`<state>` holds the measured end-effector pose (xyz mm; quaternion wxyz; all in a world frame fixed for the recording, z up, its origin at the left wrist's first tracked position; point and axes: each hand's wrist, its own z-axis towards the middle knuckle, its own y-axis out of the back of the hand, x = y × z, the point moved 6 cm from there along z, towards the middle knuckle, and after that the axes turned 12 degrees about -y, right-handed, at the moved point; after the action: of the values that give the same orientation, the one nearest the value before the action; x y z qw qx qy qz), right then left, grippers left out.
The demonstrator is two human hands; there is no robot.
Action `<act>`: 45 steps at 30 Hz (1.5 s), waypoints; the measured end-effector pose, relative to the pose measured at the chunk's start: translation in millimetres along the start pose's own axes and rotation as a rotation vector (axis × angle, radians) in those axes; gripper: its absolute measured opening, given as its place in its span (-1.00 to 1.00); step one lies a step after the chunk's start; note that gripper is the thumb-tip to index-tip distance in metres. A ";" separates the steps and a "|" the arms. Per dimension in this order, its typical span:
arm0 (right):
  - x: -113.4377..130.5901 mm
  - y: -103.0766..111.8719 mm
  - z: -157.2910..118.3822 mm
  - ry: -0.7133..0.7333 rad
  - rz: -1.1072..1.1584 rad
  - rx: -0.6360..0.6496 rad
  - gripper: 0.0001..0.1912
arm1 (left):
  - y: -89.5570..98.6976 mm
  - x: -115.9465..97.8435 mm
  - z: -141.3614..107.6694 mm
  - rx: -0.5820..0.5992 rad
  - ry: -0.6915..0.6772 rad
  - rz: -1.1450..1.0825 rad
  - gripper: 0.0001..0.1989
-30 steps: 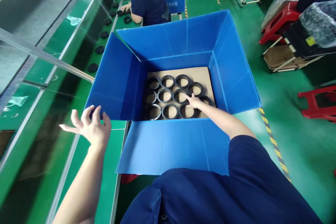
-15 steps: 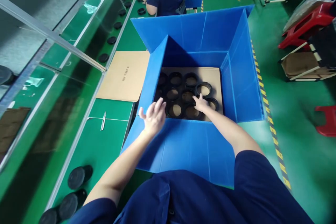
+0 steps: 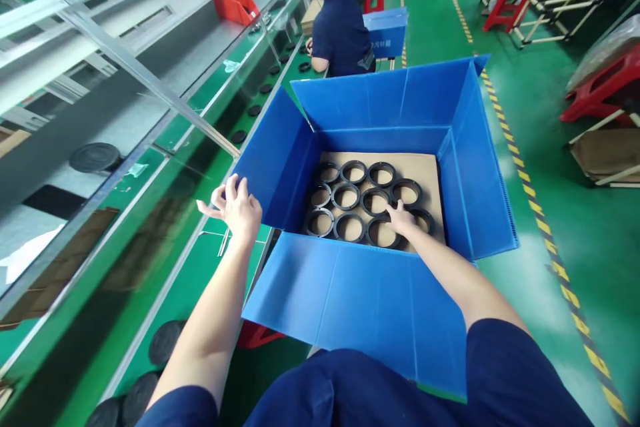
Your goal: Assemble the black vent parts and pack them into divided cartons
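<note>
A blue corrugated plastic box [image 3: 371,103] stands before me with its flaps spread. Inside it, several black rings [image 3: 346,196] lie in rows on a brown cardboard sheet [image 3: 427,180]. My right hand [image 3: 401,219] reaches in among the rings at the right, fingers apart and touching or just over the rims; exact contact is too small to tell. Raised at the outer edge of the left flap [image 3: 280,153] is my left hand [image 3: 236,208], fingers apart and slightly bent, with nothing visible in it. Whether it touches the flap I cannot tell.
On the left runs a green bench with a metal frame [image 3: 165,97]. Black round parts [image 3: 167,341] sit on it near my left arm. A co-worker [image 3: 343,30] sits beyond the box. Red stools [image 3: 607,83] and yellow-black floor tape [image 3: 530,193] are at right.
The left flap, earlier leaning over the box, now lies folded outward, showing more rings and covering the cardboard on the bench. My left hand has moved left and up; my right stays among the rings.
</note>
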<state>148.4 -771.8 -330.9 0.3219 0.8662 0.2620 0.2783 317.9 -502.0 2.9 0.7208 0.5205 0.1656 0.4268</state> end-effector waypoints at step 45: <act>-60.0 192.3 -152.0 -0.201 0.089 -1.052 -0.36 | -34.0 -67.8 80.3 -0.091 -0.269 -0.222 -0.45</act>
<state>59.9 -873.2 -117.5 0.7240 0.6204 0.0180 0.3010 348.4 -607.5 -9.1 0.8018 0.5184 0.1047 0.2782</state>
